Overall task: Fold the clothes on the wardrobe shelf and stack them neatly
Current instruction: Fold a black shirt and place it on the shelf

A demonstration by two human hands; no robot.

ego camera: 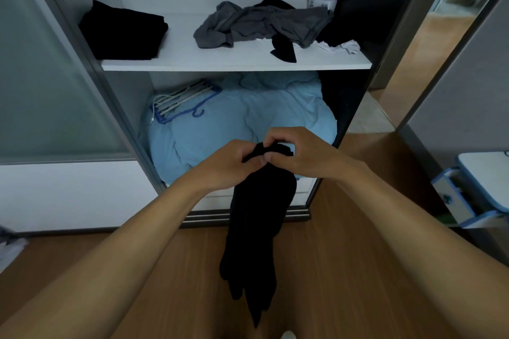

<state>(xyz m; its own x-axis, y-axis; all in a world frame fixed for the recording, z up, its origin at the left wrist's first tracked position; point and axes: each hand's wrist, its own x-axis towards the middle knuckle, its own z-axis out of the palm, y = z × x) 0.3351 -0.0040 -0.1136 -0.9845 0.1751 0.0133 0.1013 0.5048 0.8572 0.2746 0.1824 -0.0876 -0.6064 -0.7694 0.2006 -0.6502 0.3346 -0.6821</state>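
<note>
Both hands meet at the top edge of a black garment (256, 228), held out in front of the wardrobe so the cloth hangs free above the wooden floor (330, 256). The left hand (234, 164) pinches the bunched edge between thumb and curled fingers. The right hand (298, 153) grips the same edge just beside it, with its fingers curled over the top. Holding it high lets the cloth's own weight pull it straight (probably a way to find a hem or seam before spreading it to fold, though I cannot tell what kind of garment it is).

On the white shelf (234, 65) a folded black pile (121, 30) sits at the left end, likely the start of the neat stack. Well apart from it, toward the right, a crumpled grey garment (261, 25) lies over other dark and white pieces, and a black piece (283, 49) droops over the front edge. These look unfolded and waiting. A purple-lidded tub (322, 0) stands in the back right corner. Below the shelf a light blue duvet (248, 118) fills the compartment, with hangers (181, 102) lying on its left side.
</note>
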